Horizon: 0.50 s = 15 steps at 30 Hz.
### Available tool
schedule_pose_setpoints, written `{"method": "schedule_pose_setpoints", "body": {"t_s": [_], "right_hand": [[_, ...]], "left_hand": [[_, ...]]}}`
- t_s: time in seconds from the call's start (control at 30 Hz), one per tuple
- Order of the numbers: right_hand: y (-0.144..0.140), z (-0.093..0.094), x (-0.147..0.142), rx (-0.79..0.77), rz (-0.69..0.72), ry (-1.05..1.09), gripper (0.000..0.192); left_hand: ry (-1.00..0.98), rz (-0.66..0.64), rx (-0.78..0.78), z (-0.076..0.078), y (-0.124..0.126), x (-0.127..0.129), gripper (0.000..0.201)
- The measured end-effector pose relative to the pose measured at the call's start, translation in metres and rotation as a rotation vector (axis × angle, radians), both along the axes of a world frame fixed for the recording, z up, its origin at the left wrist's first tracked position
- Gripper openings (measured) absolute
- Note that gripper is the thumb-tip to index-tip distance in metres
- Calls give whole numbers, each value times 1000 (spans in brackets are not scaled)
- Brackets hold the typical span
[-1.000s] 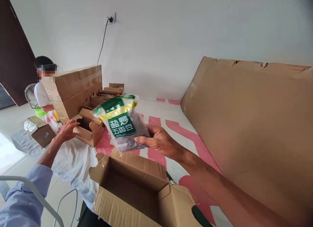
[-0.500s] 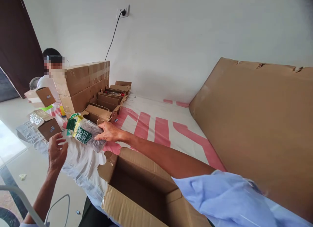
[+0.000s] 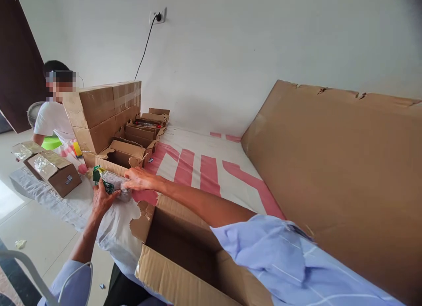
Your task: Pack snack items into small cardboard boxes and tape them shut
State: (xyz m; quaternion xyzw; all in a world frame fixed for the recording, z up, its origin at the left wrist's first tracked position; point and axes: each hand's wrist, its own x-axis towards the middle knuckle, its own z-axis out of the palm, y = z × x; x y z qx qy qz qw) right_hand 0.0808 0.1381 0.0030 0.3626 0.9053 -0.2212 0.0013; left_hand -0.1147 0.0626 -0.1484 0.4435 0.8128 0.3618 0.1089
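Observation:
A clear snack bag (image 3: 110,181) with a green and yellow top lies on the white and pink cloth, just in front of a small open cardboard box (image 3: 123,156). My left hand (image 3: 103,198) grips the bag from the near side. My right hand (image 3: 138,179) presses on its far right end, with my blue-sleeved arm stretched over a large open cardboard box (image 3: 184,253) in front of me.
Stacked sealed cartons (image 3: 102,114) and more open boxes (image 3: 148,123) stand behind. Two small taped boxes (image 3: 52,172) lie at the left. Another person (image 3: 54,117) sits beyond the cartons. A big cardboard sheet (image 3: 336,165) leans at the right. A chair frame (image 3: 29,271) is at the bottom left.
My right hand carried the bag from mid-air down and left onto the cloth. My left hand left the small box and closed on the bag.

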Motion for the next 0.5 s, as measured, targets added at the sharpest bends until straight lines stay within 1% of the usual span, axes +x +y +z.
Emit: {"method": "schedule_pose_setpoints", "body": {"t_s": [0.07,0.13,0.2,0.27,0.37,0.43,0.5], "right_hand": [[2,10,28,3,-9,45,18],[1,21,64,-15,-28,162,24],[-5,28,106,-42,-61,320,26],[-15,29,148,-49,-121,432,23],[-35,16,203,-62,-241,497,24],[-49,1,232,-62,-342,520,29],[-64,-17,257,-43,-441,536,37]], "left_hand": [[37,-5,-34,2,1,-3,97],[80,-10,-38,5,0,-5,90],[130,-14,-2,10,2,-3,83],[173,-31,61,15,8,0,75],[202,-63,112,24,25,8,62],[201,-61,102,30,35,12,55],[209,-51,69,37,39,14,52]]}}
